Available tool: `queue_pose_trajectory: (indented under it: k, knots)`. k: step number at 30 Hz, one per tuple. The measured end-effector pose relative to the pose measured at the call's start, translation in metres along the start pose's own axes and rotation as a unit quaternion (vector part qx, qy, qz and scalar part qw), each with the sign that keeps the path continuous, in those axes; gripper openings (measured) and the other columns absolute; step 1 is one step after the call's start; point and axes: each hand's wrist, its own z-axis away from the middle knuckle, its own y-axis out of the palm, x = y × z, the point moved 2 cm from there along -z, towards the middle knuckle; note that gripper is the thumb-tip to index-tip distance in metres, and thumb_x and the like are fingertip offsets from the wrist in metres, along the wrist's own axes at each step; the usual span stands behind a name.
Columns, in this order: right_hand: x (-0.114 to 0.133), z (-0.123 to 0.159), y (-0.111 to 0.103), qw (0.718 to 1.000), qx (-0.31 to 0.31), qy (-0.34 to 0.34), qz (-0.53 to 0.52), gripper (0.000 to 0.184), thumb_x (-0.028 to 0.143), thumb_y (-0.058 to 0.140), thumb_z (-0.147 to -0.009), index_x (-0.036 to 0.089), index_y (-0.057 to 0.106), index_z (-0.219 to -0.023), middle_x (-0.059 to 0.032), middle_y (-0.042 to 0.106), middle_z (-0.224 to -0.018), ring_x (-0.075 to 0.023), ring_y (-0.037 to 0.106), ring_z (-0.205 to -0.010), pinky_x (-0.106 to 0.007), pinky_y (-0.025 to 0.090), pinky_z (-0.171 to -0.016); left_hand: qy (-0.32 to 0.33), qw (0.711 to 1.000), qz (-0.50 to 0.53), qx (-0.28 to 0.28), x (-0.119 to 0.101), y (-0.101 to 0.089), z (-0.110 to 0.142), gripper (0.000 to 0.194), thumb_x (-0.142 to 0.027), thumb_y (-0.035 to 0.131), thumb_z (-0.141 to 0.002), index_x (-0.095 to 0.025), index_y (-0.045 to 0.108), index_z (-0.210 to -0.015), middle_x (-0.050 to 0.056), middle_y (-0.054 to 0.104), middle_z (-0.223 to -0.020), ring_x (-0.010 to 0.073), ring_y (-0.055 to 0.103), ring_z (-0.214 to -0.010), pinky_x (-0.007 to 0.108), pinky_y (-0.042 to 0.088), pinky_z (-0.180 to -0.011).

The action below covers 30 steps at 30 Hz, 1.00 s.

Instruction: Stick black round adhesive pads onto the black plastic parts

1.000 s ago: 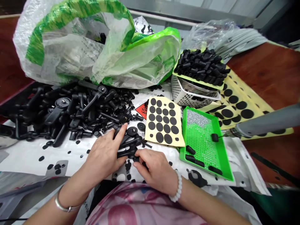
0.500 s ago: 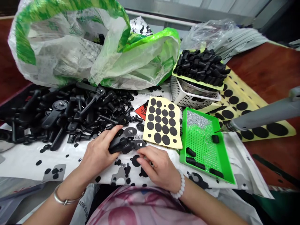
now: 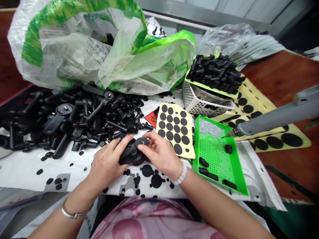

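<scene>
My left hand (image 3: 107,162) is closed around a black plastic arm part (image 3: 136,156) with round ends, low over the front of the table. My right hand (image 3: 164,153) pinches the rim of a black round disc (image 3: 142,142) on that part, thumb on top and fingers behind it. At the disc's centre shows a small metal piece. The palm of my left hand hides some of the part. Close by on the right lies a cream sheet (image 3: 188,156) of black round stickers, its left edge near my right fingers.
Black plastic parts (image 3: 62,122) are heaped on the left, below a green-and-white plastic bag (image 3: 79,63). To the right are a green tray (image 3: 196,142) with silver bits and black caps, a white basket (image 3: 193,99) under more black pieces, and a grey tool (image 3: 279,116) reaching in.
My right hand has moved up and slightly left, from the lower disc at the side of the part to the upper disc. My left hand keeps its hold on the part.
</scene>
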Motion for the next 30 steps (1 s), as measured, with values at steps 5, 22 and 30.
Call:
queue_pose_trajectory:
  k: [5, 22, 30]
  knots:
    - [-0.005, -0.001, -0.006, 0.983, 0.063, 0.041, -0.168, 0.026, 0.012, 0.057, -0.076, 0.017, 0.059, -0.101, 0.0030, 0.054, -0.071, -0.0098, 0.051, -0.063, -0.024, 0.044, -0.060, 0.010, 1.000, 0.011, -0.019, 0.000, 0.001, 0.002, 0.061, -0.017, 0.063, -0.074, -0.019, 0.045, -0.132, 0.013, 0.066, -0.105, 0.0296, 0.068, -0.087, 0.039, 0.055, -0.072]
    - [0.020, -0.008, -0.010, 0.997, 0.068, 0.027, -0.004, 0.031, 0.045, 0.069, -0.073, 0.018, 0.055, -0.072, 0.0053, 0.051, -0.056, -0.0075, 0.042, -0.048, -0.021, 0.032, -0.045, 0.080, 0.989, -0.039, -0.115, -0.004, -0.008, 0.013, 0.052, -0.009, 0.054, -0.075, -0.017, 0.051, -0.126, 0.014, 0.062, -0.099, 0.0271, 0.065, -0.080, 0.038, 0.054, -0.068]
    - [0.034, -0.012, -0.007, 0.977, 0.188, 0.010, -0.096, 0.021, 0.038, 0.060, -0.082, 0.017, 0.062, -0.082, 0.0031, 0.055, -0.057, -0.0083, 0.048, -0.047, -0.020, 0.039, -0.044, -0.002, 0.998, 0.026, -0.052, 0.005, -0.032, 0.026, 0.051, -0.020, 0.056, -0.077, -0.020, 0.053, -0.128, 0.011, 0.065, -0.099, 0.0234, 0.066, -0.082, 0.036, 0.054, -0.073]
